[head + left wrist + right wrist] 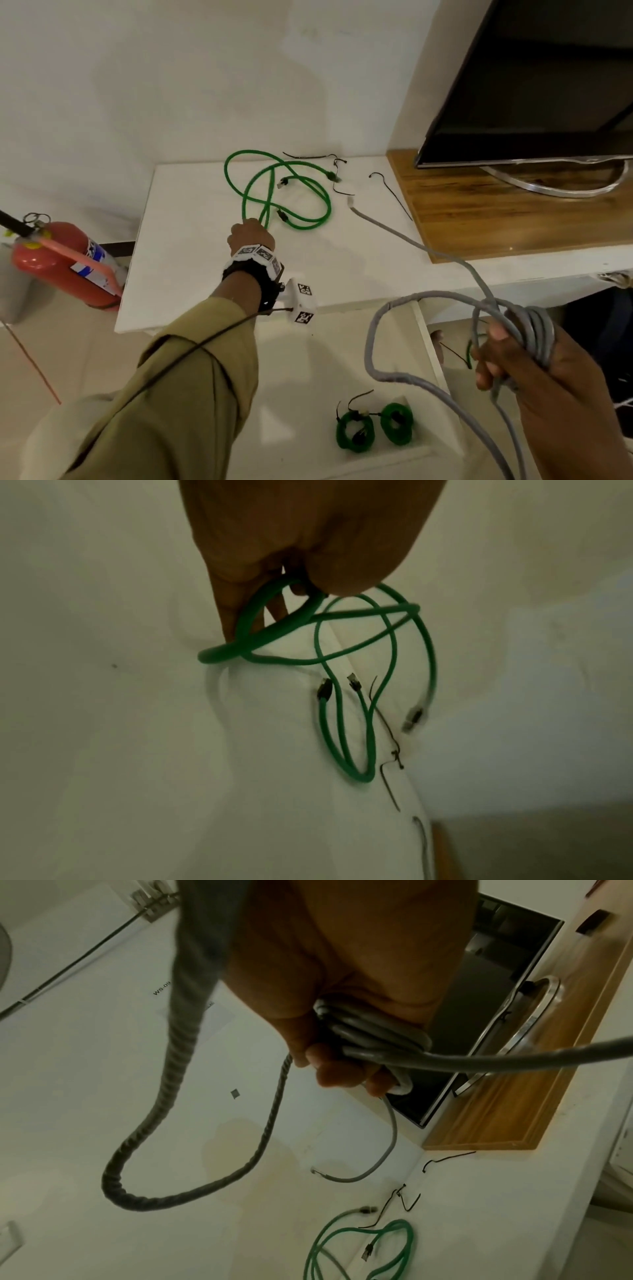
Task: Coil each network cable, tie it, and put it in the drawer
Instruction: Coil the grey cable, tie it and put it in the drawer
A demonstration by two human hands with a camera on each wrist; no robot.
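Green came in two forms: two tied coils (pixel 374 430) in the open drawer (pixel 424 335), and loose green cables (pixel 284 192) tangled on the white countertop (pixel 191 219), where we counted four plugs. Our left hand (pixel 251 233) pinched their strands near the counter's middle. Our right hand (pixel 534 370), fingers curled, gripped several turns of one grey cable (pixel 394 236), its tail trailing across the counter. A few black ties (pixel 394 192) lay near the wooden board (pixel 513 212)
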